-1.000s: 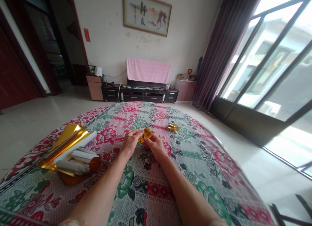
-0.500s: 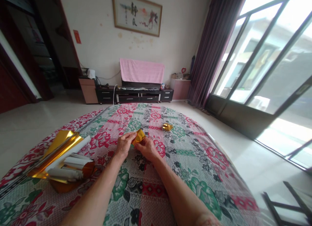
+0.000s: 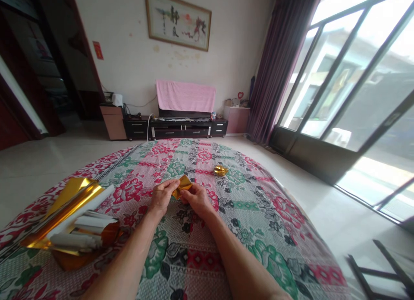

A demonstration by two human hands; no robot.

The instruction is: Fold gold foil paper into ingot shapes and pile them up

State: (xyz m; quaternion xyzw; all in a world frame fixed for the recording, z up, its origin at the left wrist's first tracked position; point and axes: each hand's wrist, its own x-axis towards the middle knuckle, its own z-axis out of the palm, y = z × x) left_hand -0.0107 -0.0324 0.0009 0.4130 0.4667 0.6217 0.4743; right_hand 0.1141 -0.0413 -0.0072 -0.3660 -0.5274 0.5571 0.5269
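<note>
Between my two hands is a small piece of gold foil paper (image 3: pixel 183 184), partly folded and held just above the flowered cloth. My left hand (image 3: pixel 161 197) pinches its left edge between thumb and fingers. At its lower right edge, my right hand (image 3: pixel 198 198) grips it with the thumb on top. A folded gold foil piece (image 3: pixel 221 170) lies on the cloth beyond my right hand. Left of my forearms rests a pile of gold foil sheets (image 3: pixel 69 205), some showing white backs and some rolled or curled.
The round table wears a flowered cloth (image 3: pixel 255 205) in red, green and grey. Past it stand a low black cabinet (image 3: pixel 181 131) and a pink cloth (image 3: pixel 186 95) over a screen-shaped object. A dark stool frame (image 3: pixel 375 272) is at the lower right, near glass doors (image 3: pixel 323 80).
My fingers have shifted slightly on the gold foil paper, which now looks flatter and turned, with a corner pointing up. The whole view has swung a little to the right.
</note>
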